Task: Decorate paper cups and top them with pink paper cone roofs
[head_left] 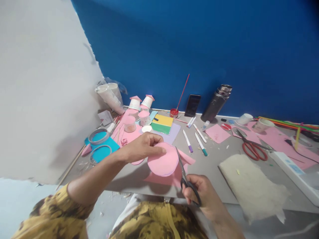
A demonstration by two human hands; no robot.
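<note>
A round piece of pink paper (pixel 163 164) is pinched at its upper left between the thumb and fingers of my left hand (pixel 147 146). My right hand (pixel 199 192) has its fingers in the dark handles of a pair of scissors (pixel 183 171). The blades point up and away from me, right against the disc's right edge. An offcut of pink paper (pixel 186 157) sticks out to the right behind the blades. More pink paper lies below the disc on the grey table (pixel 139 181).
Behind my left hand stand several paper cups with pink tops (pixel 130 123). Markers (pixel 200 143), a phone (pixel 192 105) and a dark flask (pixel 216 103) are farther back. To the right lie red-handled scissors (pixel 254 150), a cream cloth-like sheet (pixel 251 182) and a white power strip (pixel 294 171).
</note>
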